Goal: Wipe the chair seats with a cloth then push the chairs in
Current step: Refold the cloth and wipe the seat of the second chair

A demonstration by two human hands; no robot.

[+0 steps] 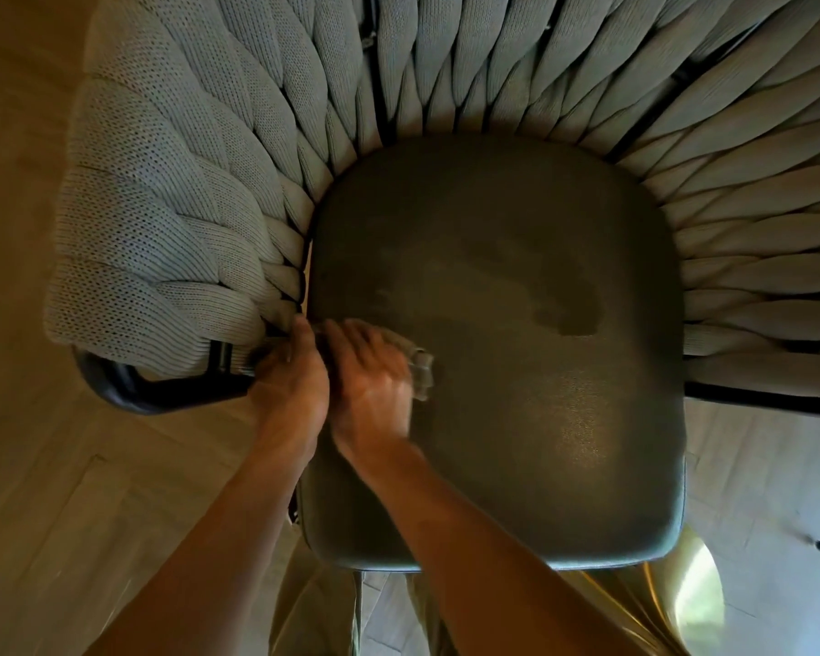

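Note:
A chair with a dark grey-green seat cushion (517, 371) and a backrest of thick woven grey-green bands (171, 191) fills the view from above. My right hand (370, 385) lies flat on a small pale cloth (422, 371) at the seat's left side, fingers spread over it; only the cloth's right edge shows. A darker streak (564, 305) marks the middle of the cushion. My left hand (294, 371) grips the chair's frame where the black metal arm (162, 390) meets the woven bands, right beside my right hand.
Pale wood floor (43, 466) lies to the left and below the chair. A brass-coloured curved base (659, 603) shows under the seat's front right corner. A thin black frame bar (768, 400) runs along the right side.

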